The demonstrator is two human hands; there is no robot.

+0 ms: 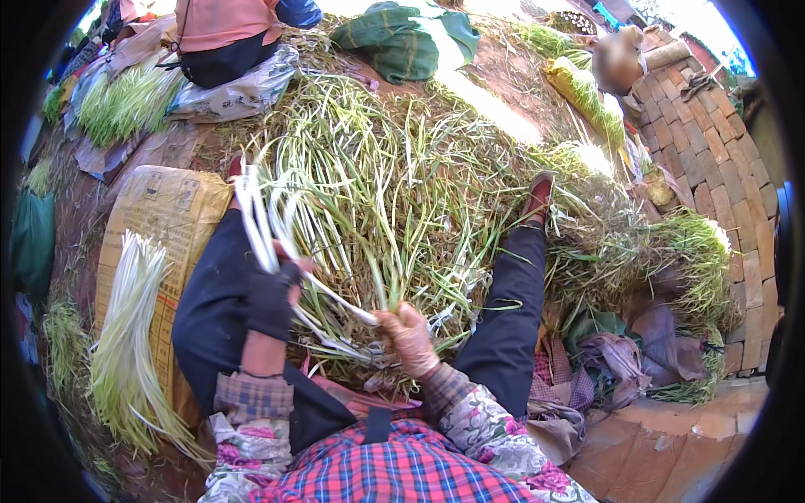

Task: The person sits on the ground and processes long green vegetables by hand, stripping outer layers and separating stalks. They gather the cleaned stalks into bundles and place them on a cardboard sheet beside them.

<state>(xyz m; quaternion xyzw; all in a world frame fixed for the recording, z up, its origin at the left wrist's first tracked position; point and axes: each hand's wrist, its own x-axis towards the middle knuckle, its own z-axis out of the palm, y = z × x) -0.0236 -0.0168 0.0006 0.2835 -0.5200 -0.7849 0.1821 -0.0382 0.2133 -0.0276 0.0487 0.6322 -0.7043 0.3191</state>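
Observation:
My left hand [280,292], in a dark fingerless glove, grips several long white-stemmed stalks [255,214], probably garlic chives or similar greens, that stand up over my left knee. In my right hand [405,336], in a thin glove, are the root end of a white stalk and some green leaves, held above the heap. A loose pile of green and white stalks [352,170] covers the ground between my legs. To the left, a neat bundle of pale stalks [129,333] lies on a yellow printed sack [182,214].
At the top left a person [226,38] sits on a white woven sack [236,94] beside more greens [129,100]. A green cloth bundle [402,41] lies ahead. Right of my leg are trimmings [604,245], crumpled cloths [616,364] and brick paving [710,151]. Another person's blurred head [619,60] shows at the upper right.

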